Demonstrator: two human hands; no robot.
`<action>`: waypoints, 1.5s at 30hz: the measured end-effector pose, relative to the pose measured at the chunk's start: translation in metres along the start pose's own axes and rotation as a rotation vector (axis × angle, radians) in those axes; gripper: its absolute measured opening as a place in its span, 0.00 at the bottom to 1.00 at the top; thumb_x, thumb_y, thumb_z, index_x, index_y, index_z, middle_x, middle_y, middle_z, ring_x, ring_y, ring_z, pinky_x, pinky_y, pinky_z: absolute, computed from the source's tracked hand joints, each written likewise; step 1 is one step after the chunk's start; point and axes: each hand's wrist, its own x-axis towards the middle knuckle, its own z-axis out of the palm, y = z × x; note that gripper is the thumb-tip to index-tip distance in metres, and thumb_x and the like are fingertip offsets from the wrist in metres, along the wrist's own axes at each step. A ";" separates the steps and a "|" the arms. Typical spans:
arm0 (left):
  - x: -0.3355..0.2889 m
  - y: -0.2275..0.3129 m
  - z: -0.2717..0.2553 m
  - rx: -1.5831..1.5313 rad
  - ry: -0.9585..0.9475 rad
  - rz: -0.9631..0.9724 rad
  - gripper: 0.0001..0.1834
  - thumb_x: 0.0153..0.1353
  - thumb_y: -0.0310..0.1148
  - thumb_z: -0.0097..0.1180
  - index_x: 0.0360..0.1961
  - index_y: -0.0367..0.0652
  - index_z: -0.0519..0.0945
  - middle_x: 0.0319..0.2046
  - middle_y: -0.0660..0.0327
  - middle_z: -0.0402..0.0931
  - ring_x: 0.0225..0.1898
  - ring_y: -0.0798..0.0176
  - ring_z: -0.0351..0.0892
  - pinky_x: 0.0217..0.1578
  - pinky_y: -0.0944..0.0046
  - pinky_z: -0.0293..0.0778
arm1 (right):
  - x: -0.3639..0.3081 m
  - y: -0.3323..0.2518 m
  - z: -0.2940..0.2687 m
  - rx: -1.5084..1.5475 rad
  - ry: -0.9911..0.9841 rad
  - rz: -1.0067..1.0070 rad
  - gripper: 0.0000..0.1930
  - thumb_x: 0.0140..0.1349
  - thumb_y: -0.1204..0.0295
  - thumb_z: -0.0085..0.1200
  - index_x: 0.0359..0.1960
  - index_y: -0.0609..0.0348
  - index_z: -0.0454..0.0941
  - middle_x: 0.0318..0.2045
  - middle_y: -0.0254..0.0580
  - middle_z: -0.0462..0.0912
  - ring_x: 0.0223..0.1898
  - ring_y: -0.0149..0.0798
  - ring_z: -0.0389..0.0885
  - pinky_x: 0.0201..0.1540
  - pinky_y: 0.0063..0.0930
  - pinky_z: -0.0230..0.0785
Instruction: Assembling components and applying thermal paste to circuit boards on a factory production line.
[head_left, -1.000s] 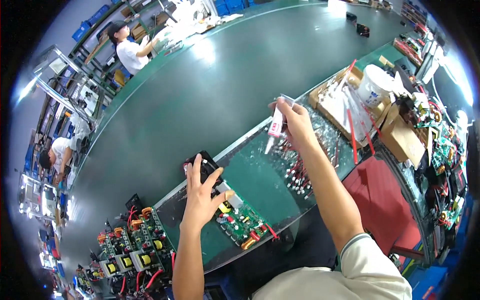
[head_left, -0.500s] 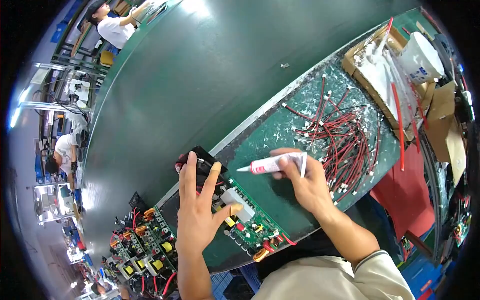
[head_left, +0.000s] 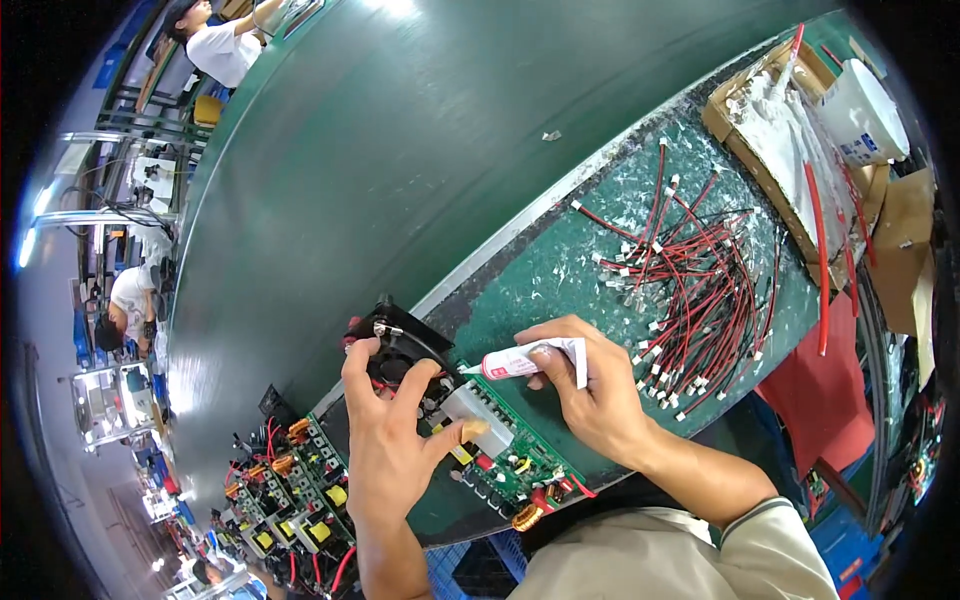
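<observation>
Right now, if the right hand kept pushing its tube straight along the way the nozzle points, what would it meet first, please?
Probably the black fan on the circuit board: the right hand aims the white tube leftward at it, beside the left hand. Depth is unclear.

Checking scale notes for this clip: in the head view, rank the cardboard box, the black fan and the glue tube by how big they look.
1. Cardboard box, largest, though it sits farther away.
2. Black fan, partly covered by the left hand.
3. Glue tube, held in the right hand, clearly smallest.

White glue tube (head_left: 525,360) lying level, nozzle toward green circuit board (head_left: 500,465).
</observation>
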 end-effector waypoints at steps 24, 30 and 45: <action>0.001 0.002 -0.002 0.130 -0.025 0.095 0.34 0.46 0.47 0.74 0.55 0.49 0.78 0.60 0.41 0.54 0.62 0.34 0.58 0.59 0.41 0.64 | 0.001 -0.004 0.006 -0.010 0.016 -0.030 0.08 0.71 0.80 0.50 0.46 0.70 0.80 0.40 0.46 0.81 0.31 0.31 0.81 0.35 0.25 0.74; 0.002 0.001 -0.002 0.126 -0.020 0.100 0.34 0.45 0.46 0.75 0.55 0.49 0.78 0.59 0.42 0.54 0.62 0.35 0.58 0.59 0.40 0.64 | 0.002 -0.004 0.006 -0.031 0.017 -0.033 0.08 0.71 0.80 0.50 0.45 0.70 0.80 0.40 0.47 0.81 0.31 0.32 0.82 0.34 0.24 0.75; 0.001 0.000 -0.001 0.128 -0.024 0.081 0.36 0.41 0.42 0.77 0.55 0.51 0.78 0.61 0.43 0.53 0.64 0.36 0.59 0.59 0.42 0.67 | 0.002 -0.003 0.006 -0.054 0.025 -0.070 0.08 0.70 0.80 0.50 0.45 0.70 0.80 0.40 0.48 0.81 0.30 0.32 0.81 0.34 0.25 0.75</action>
